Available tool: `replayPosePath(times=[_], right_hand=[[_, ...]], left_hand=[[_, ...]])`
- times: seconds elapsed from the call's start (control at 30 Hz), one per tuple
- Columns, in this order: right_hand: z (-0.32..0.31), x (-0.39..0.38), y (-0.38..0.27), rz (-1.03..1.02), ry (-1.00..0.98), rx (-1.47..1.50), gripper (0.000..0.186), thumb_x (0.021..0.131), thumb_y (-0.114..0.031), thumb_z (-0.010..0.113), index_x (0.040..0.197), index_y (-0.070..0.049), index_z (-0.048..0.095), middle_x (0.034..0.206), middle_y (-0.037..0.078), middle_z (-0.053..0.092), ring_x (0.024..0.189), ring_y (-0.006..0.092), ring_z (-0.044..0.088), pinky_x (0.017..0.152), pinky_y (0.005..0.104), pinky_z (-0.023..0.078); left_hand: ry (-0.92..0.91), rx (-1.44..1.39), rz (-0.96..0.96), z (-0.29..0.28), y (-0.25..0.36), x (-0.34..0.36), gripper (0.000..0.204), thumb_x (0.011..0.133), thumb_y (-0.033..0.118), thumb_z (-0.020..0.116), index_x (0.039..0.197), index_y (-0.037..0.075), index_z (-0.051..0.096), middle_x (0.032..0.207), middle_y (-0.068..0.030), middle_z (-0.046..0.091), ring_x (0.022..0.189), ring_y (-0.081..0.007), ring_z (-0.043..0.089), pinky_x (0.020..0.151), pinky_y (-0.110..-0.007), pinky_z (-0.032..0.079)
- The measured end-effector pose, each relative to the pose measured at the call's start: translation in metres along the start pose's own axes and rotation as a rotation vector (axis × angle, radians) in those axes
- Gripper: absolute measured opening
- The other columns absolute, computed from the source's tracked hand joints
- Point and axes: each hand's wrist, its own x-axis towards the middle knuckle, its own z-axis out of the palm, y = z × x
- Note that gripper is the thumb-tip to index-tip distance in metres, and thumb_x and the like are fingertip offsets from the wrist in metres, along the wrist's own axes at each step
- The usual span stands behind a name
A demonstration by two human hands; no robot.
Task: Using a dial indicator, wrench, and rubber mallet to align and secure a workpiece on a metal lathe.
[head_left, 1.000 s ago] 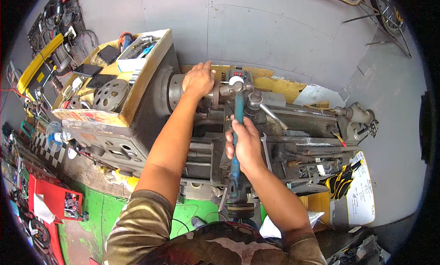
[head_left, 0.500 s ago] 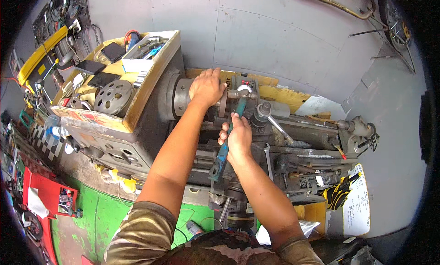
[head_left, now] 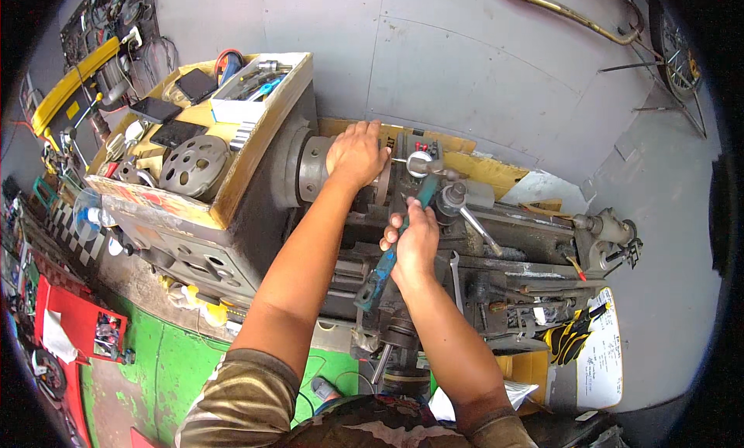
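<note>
Near, the right hand grips the hammer, whose head has shifted right, uncovering the gauge, likely readable now. Farther left, the left hand lies over the chuck (whether gripping, I cannot tell).

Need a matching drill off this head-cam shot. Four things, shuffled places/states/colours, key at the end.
Things:
1. Hammer
2. Left hand
3. Disc with holes
4. Work glove

Places, states, colours:
A. Black and yellow, at the right side of the view
B. Lying in the shallow tray on top of the machine
C. Gripped by its blue-green handle in the right hand
D. On the machine, just right of the round chuck face in the view

Pairs: 1-C, 2-D, 3-B, 4-A
</note>
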Motion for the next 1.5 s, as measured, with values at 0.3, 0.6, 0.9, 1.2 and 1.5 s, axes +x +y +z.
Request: replayPosePath(times=[0.3,0.6,0.9,1.2,1.5], right_hand=[[-0.005,-0.006,-0.017,0.107,-0.048,-0.06,0.032,0.114,-0.028,0.05,0.138,-0.007,0.052,0.08,0.002,0.054,0.056,0.0134,0.048,0.051,0.0321,0.041],[-0.014,-0.011,-0.01,0.148,-0.082,-0.082,0.019,0.115,-0.031,0.05,0.121,-0.013,0.05,0.081,0.002,0.055,0.054,0.014,0.049,0.047,0.0326,0.042],[-0.016,-0.006,-0.015,0.145,-0.073,-0.085,0.016,0.114,-0.03,0.051,0.118,-0.014,0.049,0.081,0.003,0.055,0.054,0.0141,0.05,0.047,0.0322,0.042],[-0.013,-0.008,-0.016,0.133,-0.07,-0.06,0.015,0.115,-0.03,0.05,0.113,-0.015,0.046,0.08,0.002,0.054,0.052,0.0141,0.049,0.046,0.0324,0.043],[-0.063,-0.076,-0.038,0.072,-0.297,-0.446,0.031,0.116,-0.03,0.049,0.14,-0.011,0.05,0.079,0.003,0.055,0.046,0.0093,0.046,0.041,0.0271,0.039]], left_hand=[[0.001,0.025,0.006,0.0,-0.002,0.0,0.065,0.098,0.038,0.071,0.151,0.005,0.054,0.146,-0.0173,0.063,0.138,-0.0357,0.058,0.116,-0.047,0.047],[0.037,0.02,0.029,0.003,-0.006,-0.001,0.065,0.098,0.038,0.071,0.151,0.005,0.055,0.147,-0.0177,0.062,0.138,-0.0366,0.058,0.116,-0.048,0.047],[0.003,0.032,0.016,0.001,0.0,0.001,0.066,0.097,0.038,0.071,0.15,0.004,0.054,0.144,-0.0181,0.063,0.137,-0.0353,0.058,0.115,-0.048,0.047],[0.065,0.027,0.047,0.008,-0.007,0.001,0.065,0.097,0.038,0.071,0.149,0.004,0.055,0.143,-0.0189,0.063,0.133,-0.0377,0.06,0.113,-0.049,0.049],[0.051,0.006,0.024,0.005,-0.003,-0.004,0.059,0.098,0.032,0.069,0.148,0.002,0.056,0.141,-0.0206,0.064,0.134,-0.0386,0.059,0.113,-0.049,0.047]])
